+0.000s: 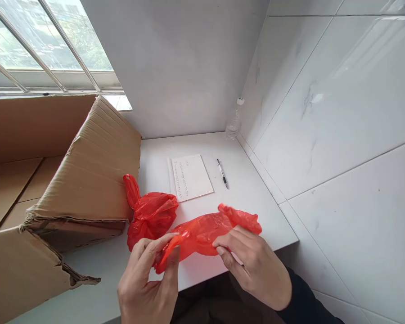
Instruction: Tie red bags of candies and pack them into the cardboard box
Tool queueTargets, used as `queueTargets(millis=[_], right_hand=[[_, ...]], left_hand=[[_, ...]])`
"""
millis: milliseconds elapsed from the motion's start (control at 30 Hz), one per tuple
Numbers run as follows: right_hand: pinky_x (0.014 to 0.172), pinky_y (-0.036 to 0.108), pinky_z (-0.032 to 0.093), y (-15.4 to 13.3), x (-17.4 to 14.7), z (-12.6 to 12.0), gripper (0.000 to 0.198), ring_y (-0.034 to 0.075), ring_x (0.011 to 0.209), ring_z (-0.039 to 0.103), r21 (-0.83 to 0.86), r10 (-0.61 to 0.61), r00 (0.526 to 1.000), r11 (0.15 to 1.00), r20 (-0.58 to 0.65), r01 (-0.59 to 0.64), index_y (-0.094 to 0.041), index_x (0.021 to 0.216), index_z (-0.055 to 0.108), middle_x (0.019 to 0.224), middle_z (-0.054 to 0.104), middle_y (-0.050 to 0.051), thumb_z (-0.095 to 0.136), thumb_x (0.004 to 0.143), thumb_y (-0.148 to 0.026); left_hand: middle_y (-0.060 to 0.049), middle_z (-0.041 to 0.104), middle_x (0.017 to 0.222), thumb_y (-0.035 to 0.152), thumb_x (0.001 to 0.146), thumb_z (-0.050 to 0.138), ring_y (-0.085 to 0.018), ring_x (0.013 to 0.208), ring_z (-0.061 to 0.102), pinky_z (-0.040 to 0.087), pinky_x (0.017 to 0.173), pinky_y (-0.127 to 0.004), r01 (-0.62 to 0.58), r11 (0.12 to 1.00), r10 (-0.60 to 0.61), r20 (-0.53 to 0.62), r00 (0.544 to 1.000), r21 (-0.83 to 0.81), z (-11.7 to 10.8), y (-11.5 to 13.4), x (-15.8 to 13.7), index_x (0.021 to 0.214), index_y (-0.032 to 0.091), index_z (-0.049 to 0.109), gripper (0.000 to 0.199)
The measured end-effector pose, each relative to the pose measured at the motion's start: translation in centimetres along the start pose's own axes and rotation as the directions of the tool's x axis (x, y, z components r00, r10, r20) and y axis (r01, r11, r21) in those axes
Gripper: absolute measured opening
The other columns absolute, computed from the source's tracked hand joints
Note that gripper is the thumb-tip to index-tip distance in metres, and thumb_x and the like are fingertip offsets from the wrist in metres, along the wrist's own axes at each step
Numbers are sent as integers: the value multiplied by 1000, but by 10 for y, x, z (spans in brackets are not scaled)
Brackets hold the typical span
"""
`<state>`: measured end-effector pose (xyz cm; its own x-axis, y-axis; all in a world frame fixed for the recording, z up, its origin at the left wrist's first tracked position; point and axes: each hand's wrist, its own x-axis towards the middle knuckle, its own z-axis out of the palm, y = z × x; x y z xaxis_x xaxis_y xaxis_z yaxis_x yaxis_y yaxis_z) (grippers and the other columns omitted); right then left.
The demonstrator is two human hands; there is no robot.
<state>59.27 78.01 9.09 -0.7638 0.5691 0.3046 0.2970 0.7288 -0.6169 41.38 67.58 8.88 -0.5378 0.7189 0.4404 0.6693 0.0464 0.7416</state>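
Observation:
A thin red plastic bag is stretched between my two hands above the table's front edge. My left hand pinches its left end between thumb and fingers. On the other side, my right hand grips the bag's lower edge with thumb and forefinger, and a crumpled part sticks out beyond the fingers. Just behind my left hand lies a second red plastic bag, bunched up, with a loop rising at its left. What that bunched bag contains cannot be made out.
A large open cardboard box takes up the left side, with a torn flap toward me. Farther back on the white table are a printed notepad, a pen and a clear bottle. Tiled wall borders the right.

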Motion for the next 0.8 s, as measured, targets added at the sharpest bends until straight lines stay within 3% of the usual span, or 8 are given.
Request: queueTargets(millis=[167, 267, 333, 433, 567, 667, 733, 800], right_hand=[[61, 31, 36, 7, -4, -5, 27, 16, 67, 49, -97, 117, 983, 990, 144, -103, -20, 89, 60, 76, 59, 0, 39, 104, -27], [66, 31, 38, -1, -2, -17, 26, 16, 72, 51, -122, 110, 978, 988, 176, -89, -20, 90, 60, 80, 60, 0, 40, 104, -28], [71, 32, 39, -7, 1, -24, 26, 17, 75, 51, -144, 69, 984, 989, 165, -45, -20, 87, 60, 82, 60, 1, 41, 104, -28], [69, 32, 38, -14, 5, -28, 38, 16, 69, 49, -171, 41, 978, 985, 203, -5, -20, 77, 57, 73, 57, 0, 36, 106, -33], [52, 31, 30, -13, 7, -21, 58, 14, 49, 43, -287, 209, 898, 953, 386, -98, -21, 69, 57, 56, 53, -1, 19, 107, -43], [50, 33, 39, -8, 10, -17, 54, 19, 52, 56, -347, 320, 846, 922, 426, -173, -15, 116, 64, 71, 68, 5, 19, 107, -43], [58, 38, 50, -5, 13, -17, 55, 25, 70, 67, -354, 344, 859, 912, 380, -209, -10, 149, 38, 107, 72, 15, 24, 106, -42], [69, 42, 57, -4, 14, -19, 60, 28, 93, 69, -357, 338, 882, 909, 329, -215, -15, 158, 19, 139, 57, 18, 32, 105, -39]], left_hand=[[2, 44, 79, 19, 92, 64, -12, 66, 41, 36, 62, -28, 84, 996, -85, -64, 994, -19, -8, -1, -13, 85, 23, 66, 8], [3, 48, 79, 21, 91, 65, -12, 67, 42, 38, 65, -27, 92, 996, -90, -98, 991, 20, -13, 6, -19, 101, 29, 72, 14], [4, 54, 74, 28, 91, 65, -11, 60, 44, 41, 64, -25, 211, 977, -208, -96, 973, 29, -17, 11, -20, 113, 34, 72, 24], [4, 65, 74, 42, 89, 65, -11, 56, 50, 46, 59, -21, 447, 889, -447, 21, 894, -96, -25, 15, -20, 111, 34, 73, 25], [-1, 70, 89, 46, 86, 66, -18, 81, 65, 55, 73, -21, 580, 719, -521, 254, 814, -383, -29, 7, -18, 92, 27, 74, 21], [-3, 66, 82, 47, 83, 66, -20, 81, 64, 57, 68, -21, 568, 648, -469, 323, 822, -507, -28, 1, -18, 82, 24, 73, 24], [-4, 63, 80, 50, 86, 62, -19, 75, 61, 57, 64, -22, 544, 645, -441, 320, 838, -536, -25, 1, -19, 86, 24, 71, 28], [-1, 60, 79, 49, 88, 62, -15, 67, 56, 54, 59, -19, 545, 660, -442, 319, 838, -517, -20, 4, -20, 87, 24, 67, 25]])
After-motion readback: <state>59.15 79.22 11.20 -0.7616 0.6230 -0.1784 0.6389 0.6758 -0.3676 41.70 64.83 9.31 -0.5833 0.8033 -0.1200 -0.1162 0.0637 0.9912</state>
